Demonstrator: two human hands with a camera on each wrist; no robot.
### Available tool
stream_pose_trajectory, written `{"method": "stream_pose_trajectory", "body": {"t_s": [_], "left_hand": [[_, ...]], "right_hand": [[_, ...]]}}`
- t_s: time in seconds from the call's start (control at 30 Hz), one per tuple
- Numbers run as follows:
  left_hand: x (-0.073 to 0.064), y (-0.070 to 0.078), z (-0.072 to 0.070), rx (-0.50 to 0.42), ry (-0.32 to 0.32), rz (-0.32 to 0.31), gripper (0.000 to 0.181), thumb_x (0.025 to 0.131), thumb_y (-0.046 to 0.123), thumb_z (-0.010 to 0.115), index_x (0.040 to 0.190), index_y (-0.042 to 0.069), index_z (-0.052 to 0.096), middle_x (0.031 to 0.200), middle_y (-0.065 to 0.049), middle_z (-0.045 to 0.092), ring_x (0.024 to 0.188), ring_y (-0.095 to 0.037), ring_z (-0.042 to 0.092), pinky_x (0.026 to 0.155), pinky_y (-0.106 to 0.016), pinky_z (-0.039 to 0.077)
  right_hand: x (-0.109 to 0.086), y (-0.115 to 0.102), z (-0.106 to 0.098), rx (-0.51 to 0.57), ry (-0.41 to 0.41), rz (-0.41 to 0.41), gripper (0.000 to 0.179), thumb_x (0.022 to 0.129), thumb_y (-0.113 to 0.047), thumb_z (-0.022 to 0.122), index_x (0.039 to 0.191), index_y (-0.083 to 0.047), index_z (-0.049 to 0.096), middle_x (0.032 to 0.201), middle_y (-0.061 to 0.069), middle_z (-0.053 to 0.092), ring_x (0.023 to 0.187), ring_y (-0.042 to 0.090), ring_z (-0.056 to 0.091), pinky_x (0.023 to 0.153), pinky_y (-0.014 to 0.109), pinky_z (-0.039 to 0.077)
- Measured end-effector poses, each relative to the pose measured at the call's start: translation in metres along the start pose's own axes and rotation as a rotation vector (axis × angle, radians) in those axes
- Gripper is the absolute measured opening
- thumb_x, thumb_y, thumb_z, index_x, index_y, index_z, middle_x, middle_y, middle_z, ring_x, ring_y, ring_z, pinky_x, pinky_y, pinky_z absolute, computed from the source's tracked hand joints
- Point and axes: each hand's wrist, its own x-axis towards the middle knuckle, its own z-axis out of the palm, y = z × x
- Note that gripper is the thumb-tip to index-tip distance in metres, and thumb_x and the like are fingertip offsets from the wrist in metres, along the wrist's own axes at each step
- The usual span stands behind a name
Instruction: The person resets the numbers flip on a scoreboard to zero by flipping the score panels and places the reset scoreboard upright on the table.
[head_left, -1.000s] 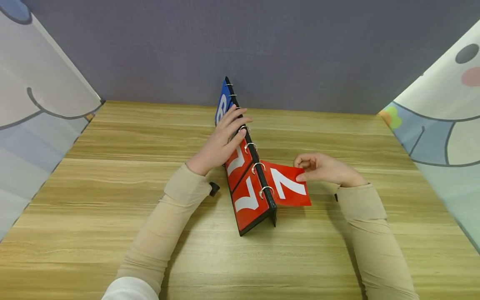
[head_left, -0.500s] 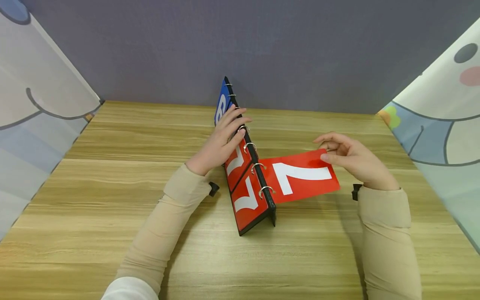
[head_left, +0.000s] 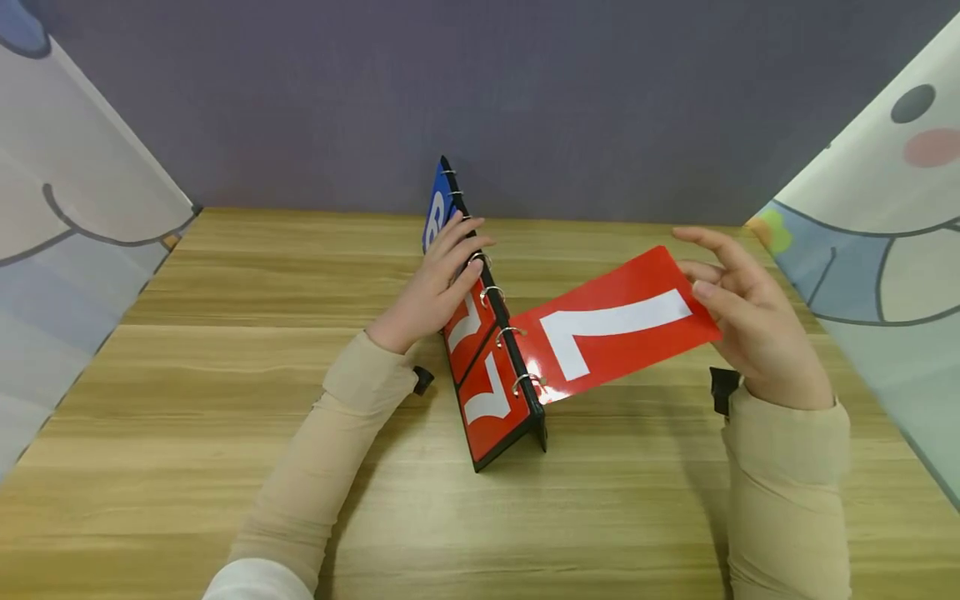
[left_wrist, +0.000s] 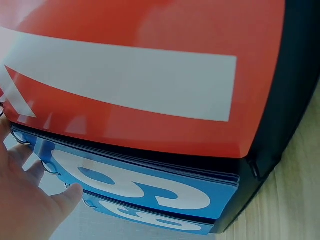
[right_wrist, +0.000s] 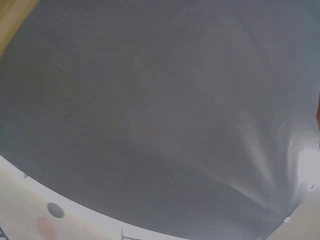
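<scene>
A black tent-shaped flip scoreboard (head_left: 534, 410) stands on the table, its number cards hung on metal rings along the ridge. My left hand (head_left: 423, 296) rests across the ridge near its middle, fingers extended over it. Red cards (head_left: 480, 446) with white 7s lie on the left slope at the near end. Blue cards (head_left: 432, 208) hang at the far end; the left wrist view shows a blue card (left_wrist: 222, 200) with a 6. With thumb against fingers, my right hand (head_left: 772, 333) pinches the outer corner of a red 7 card (head_left: 615, 304), raised on the right side, still on its rings.
The wooden table (head_left: 247, 375) runs back to a grey wall panel (head_left: 600, 108). Cartoon-printed panels (head_left: 832, 250) stand at both sides. Mostly grey fabric (right_wrist: 150, 100) fills the right wrist view.
My right hand has moved up and to the right, swinging the red 7 card from hanging low on the right side to a raised, outstretched position. The left hand keeps its place on the ridge.
</scene>
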Motion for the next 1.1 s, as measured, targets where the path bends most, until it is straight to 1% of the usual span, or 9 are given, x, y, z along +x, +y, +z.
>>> {"method": "stream_pose_trajectory", "body": {"t_s": [0.1, 0.17, 0.3, 0.47, 0.67, 0.8, 0.9, 1.03, 1.1], "left_hand": [[-0.001, 0.001, -0.001, -0.003, 0.002, -0.011, 0.035, 0.103, 0.018, 0.038, 0.132, 0.005, 0.052, 0.151, -0.014, 0.031, 0.147, -0.025, 0.004, 0.118, -0.045, 0.005], [-0.001, 0.001, -0.001, -0.002, 0.002, -0.012, 0.035, 0.103, 0.018, 0.038, 0.132, 0.005, 0.052, 0.151, -0.014, 0.03, 0.147, -0.025, 0.004, 0.118, -0.045, 0.005], [0.0, 0.0, -0.001, 0.003, 0.0, -0.004, 0.036, 0.103, 0.021, 0.037, 0.132, 0.004, 0.051, 0.151, -0.015, 0.03, 0.147, -0.024, 0.003, 0.118, -0.045, 0.005], [0.001, 0.0, -0.002, 0.001, 0.001, -0.004, 0.037, 0.104, 0.023, 0.036, 0.132, 0.005, 0.051, 0.151, -0.014, 0.03, 0.147, -0.024, 0.003, 0.118, -0.045, 0.005], [0.001, 0.001, -0.003, 0.002, 0.005, -0.006, 0.038, 0.104, 0.024, 0.035, 0.133, 0.005, 0.051, 0.152, -0.013, 0.029, 0.147, -0.024, 0.002, 0.118, -0.045, 0.005], [0.001, 0.002, -0.002, 0.001, 0.002, -0.001, 0.037, 0.104, 0.024, 0.035, 0.133, 0.006, 0.051, 0.152, -0.013, 0.029, 0.147, -0.024, 0.002, 0.118, -0.045, 0.004], [0.001, 0.002, -0.002, -0.001, 0.002, 0.004, 0.037, 0.104, 0.023, 0.036, 0.133, 0.006, 0.05, 0.152, -0.013, 0.029, 0.147, -0.024, 0.002, 0.118, -0.044, 0.004], [0.001, 0.002, -0.001, -0.007, 0.004, 0.014, 0.038, 0.104, 0.024, 0.035, 0.133, 0.006, 0.05, 0.151, -0.013, 0.029, 0.147, -0.023, 0.003, 0.118, -0.044, 0.004], [0.002, 0.002, -0.001, -0.011, 0.006, 0.02, 0.038, 0.104, 0.024, 0.035, 0.133, 0.006, 0.05, 0.151, -0.014, 0.03, 0.147, -0.024, 0.003, 0.118, -0.044, 0.004]], "right_hand": [[0.0, 0.002, 0.004, 0.087, -0.048, -0.099, 0.048, 0.096, 0.01, 0.024, 0.143, 0.001, 0.031, 0.121, 0.019, 0.061, 0.096, 0.025, 0.065, 0.079, 0.03, 0.054], [0.001, 0.003, 0.009, 0.15, -0.071, -0.178, 0.049, 0.095, 0.011, 0.027, 0.143, 0.005, 0.029, 0.122, 0.023, 0.06, 0.098, 0.028, 0.065, 0.082, 0.031, 0.053], [0.0, 0.005, 0.022, 0.175, -0.032, -0.306, 0.051, 0.091, 0.012, 0.042, 0.141, 0.01, 0.029, 0.117, 0.027, 0.062, 0.1, 0.031, 0.064, 0.084, 0.032, 0.052], [-0.004, 0.008, 0.042, -0.045, 0.07, -0.354, 0.059, 0.083, 0.018, 0.05, 0.139, 0.011, 0.032, 0.113, 0.021, 0.063, 0.098, 0.026, 0.062, 0.079, 0.028, 0.052], [-0.006, 0.013, 0.062, -0.378, 0.127, -0.308, 0.056, 0.08, 0.014, 0.064, 0.131, 0.012, 0.042, 0.113, 0.012, 0.06, 0.093, 0.019, 0.062, 0.077, 0.023, 0.053], [-0.008, 0.018, 0.071, -0.502, 0.134, -0.275, 0.048, 0.081, 0.009, 0.067, 0.125, 0.012, 0.047, 0.112, 0.008, 0.062, 0.089, 0.015, 0.066, 0.08, 0.021, 0.052], [-0.007, 0.021, 0.077, -0.566, 0.115, -0.276, 0.045, 0.082, 0.004, 0.068, 0.122, 0.013, 0.05, 0.111, 0.005, 0.063, 0.092, 0.013, 0.065, 0.08, 0.019, 0.051], [-0.007, 0.024, 0.085, -0.723, 0.107, -0.281, 0.043, 0.085, -0.011, 0.071, 0.119, 0.01, 0.054, 0.11, -0.002, 0.065, 0.095, 0.008, 0.063, 0.078, 0.017, 0.051], [-0.006, 0.026, 0.09, -0.788, 0.111, -0.288, 0.044, 0.087, -0.02, 0.07, 0.118, 0.008, 0.056, 0.109, -0.002, 0.066, 0.094, 0.007, 0.063, 0.077, 0.017, 0.052]]}}
